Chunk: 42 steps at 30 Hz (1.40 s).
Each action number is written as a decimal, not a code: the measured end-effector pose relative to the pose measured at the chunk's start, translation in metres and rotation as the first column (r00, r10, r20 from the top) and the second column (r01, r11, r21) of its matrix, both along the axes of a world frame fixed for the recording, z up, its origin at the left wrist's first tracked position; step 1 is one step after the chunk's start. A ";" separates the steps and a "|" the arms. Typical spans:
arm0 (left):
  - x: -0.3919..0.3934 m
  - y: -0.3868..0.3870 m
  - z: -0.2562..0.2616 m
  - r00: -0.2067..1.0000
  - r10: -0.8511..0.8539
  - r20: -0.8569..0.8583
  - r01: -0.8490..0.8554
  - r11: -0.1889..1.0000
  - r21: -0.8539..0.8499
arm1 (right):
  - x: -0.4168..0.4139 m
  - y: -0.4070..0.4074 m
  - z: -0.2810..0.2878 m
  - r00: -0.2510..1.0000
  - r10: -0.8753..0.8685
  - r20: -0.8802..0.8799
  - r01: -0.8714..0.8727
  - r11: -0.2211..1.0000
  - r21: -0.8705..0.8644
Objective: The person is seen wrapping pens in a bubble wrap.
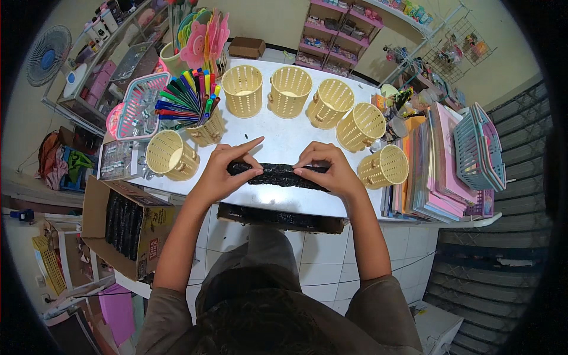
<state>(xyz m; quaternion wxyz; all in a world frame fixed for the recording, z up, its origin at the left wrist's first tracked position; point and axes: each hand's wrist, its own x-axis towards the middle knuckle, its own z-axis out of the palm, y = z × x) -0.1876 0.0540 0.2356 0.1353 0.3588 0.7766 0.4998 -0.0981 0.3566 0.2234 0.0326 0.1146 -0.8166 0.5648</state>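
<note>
A long, glossy black plastic-wrapped bundle point(279, 175) lies crosswise on the white tabletop point(275, 133) in front of me. My left hand point(233, 166) pinches its upper edge between thumb and fingers, with the index finger stretched out. Close to the bundle's middle right, my right hand point(321, 166) pinches the same edge with thumb and fingertips. Both hands cover parts of the bundle. What it contains is hidden by the wrap. Around my hands stands an arc of cream plastic baskets with slotted walls, among them one basket point(207, 128) filled with coloured felt-tip pens point(191, 95).
At left, an open cardboard box point(155, 222) holds several similar black bundles point(122, 226). A pink-and-blue basket point(144, 104) sits at the table's left. Stacked coloured paper point(426, 168) and blue baskets point(479, 151) crowd the right end. A black-topped stool point(282, 217) is under the front edge.
</note>
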 end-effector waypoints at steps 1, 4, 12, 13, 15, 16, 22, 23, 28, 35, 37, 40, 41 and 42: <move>0.001 0.001 0.001 1.000 0.001 -0.001 -0.001 1.000 0.001 | 0.000 0.000 0.001 1.000 -0.005 0.029 0.004 1.000 0.026; 0.004 0.001 0.001 0.992 0.033 -0.124 -0.041 0.997 -0.062 | 0.000 -0.004 0.010 0.999 -0.025 0.048 0.021 0.996 0.087; -0.005 -0.004 -0.011 0.946 -0.101 -0.308 0.094 0.995 -0.039 | -0.001 0.002 0.003 0.998 0.052 -0.025 -0.049 0.992 0.113; -0.004 -0.005 -0.010 0.945 -0.103 -0.309 0.097 0.995 -0.037 | 0.000 0.002 0.003 0.999 0.054 0.002 -0.054 0.993 0.103; -0.003 -0.006 -0.006 0.958 -0.092 -0.271 0.086 0.996 -0.036 | 0.001 0.001 0.005 0.998 0.060 0.027 -0.062 0.993 0.096; -0.002 -0.008 -0.005 0.958 -0.087 -0.272 0.082 0.996 -0.032 | 0.001 0.000 0.006 0.998 0.063 0.030 -0.065 0.995 0.080; -0.002 -0.017 -0.010 0.991 -0.124 -0.056 0.127 0.991 0.051 | 0.011 -0.002 0.007 0.998 0.051 0.024 -0.054 0.993 0.102; 0.000 -0.016 -0.009 0.990 -0.097 -0.107 0.102 0.993 0.050 | 0.014 -0.003 0.010 0.999 0.033 0.030 -0.037 0.992 0.121; 0.001 -0.016 -0.003 0.988 -0.062 -0.144 0.065 0.998 0.014 | 0.017 -0.007 0.011 0.997 -0.009 0.077 0.001 0.995 0.101; 0.014 -0.021 0.005 0.930 -0.069 -0.362 0.007 0.986 -0.170 | 0.024 -0.013 0.015 0.999 -0.035 -0.039 0.041 0.985 0.169; 0.015 -0.009 0.014 0.904 -0.063 -0.423 -0.017 0.983 -0.184 | 0.023 -0.013 0.014 0.999 -0.025 -0.033 0.030 0.986 0.165; 0.014 0.025 0.020 0.897 -0.004 -0.442 -0.033 0.997 -0.075 | 0.023 -0.012 0.010 0.999 -0.005 -0.037 0.011 0.987 0.159; 0.008 0.027 0.017 0.896 0.000 -0.444 -0.037 0.997 -0.075 | 0.022 -0.012 0.009 0.999 0.004 -0.044 0.003 0.988 0.156; 0.001 0.027 0.016 0.943 -0.107 -0.315 0.064 0.988 -0.143 | 0.022 -0.012 0.010 0.999 0.006 -0.045 0.001 0.988 0.156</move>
